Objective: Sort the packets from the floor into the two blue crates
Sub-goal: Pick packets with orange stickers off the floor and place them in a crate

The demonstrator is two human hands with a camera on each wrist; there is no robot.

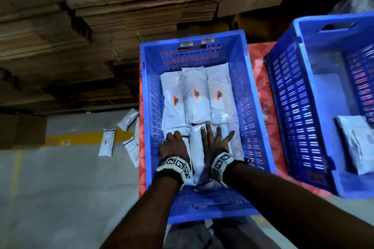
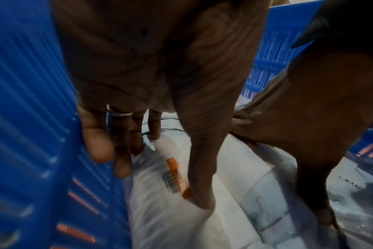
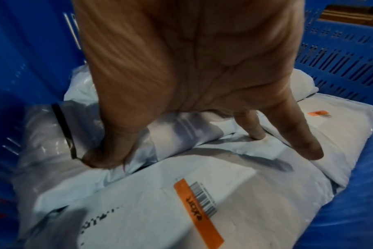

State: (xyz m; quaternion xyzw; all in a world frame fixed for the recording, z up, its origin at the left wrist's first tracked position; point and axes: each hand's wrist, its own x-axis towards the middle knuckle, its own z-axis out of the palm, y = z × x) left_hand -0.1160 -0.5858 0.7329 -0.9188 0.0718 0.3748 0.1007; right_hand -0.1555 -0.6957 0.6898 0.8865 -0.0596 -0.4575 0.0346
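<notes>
The middle blue crate (image 1: 192,36) holds several white packets with orange labels, a far row (image 1: 196,99) and a near row. Both my hands are inside it, on the near row. My left hand (image 1: 174,144) is on the near-left packet (image 2: 160,222); its fingers (image 2: 121,161) point straight down between the packet's edge and the crate wall, and the thumb (image 2: 200,185) rests by the orange label. My right hand (image 1: 216,139) lies flat with fingers (image 3: 305,143) spread, pressing the middle and right near packets (image 3: 202,176). More packets (image 1: 106,143) lie on the floor to the left.
A second blue crate (image 1: 303,26) stands to the right with one packet (image 1: 358,143) in it. Both crates sit on a red patterned sheet (image 1: 261,87). Flattened cardboard (image 1: 101,26) is stacked behind, and a brown box (image 1: 20,129) stands far left on the grey floor.
</notes>
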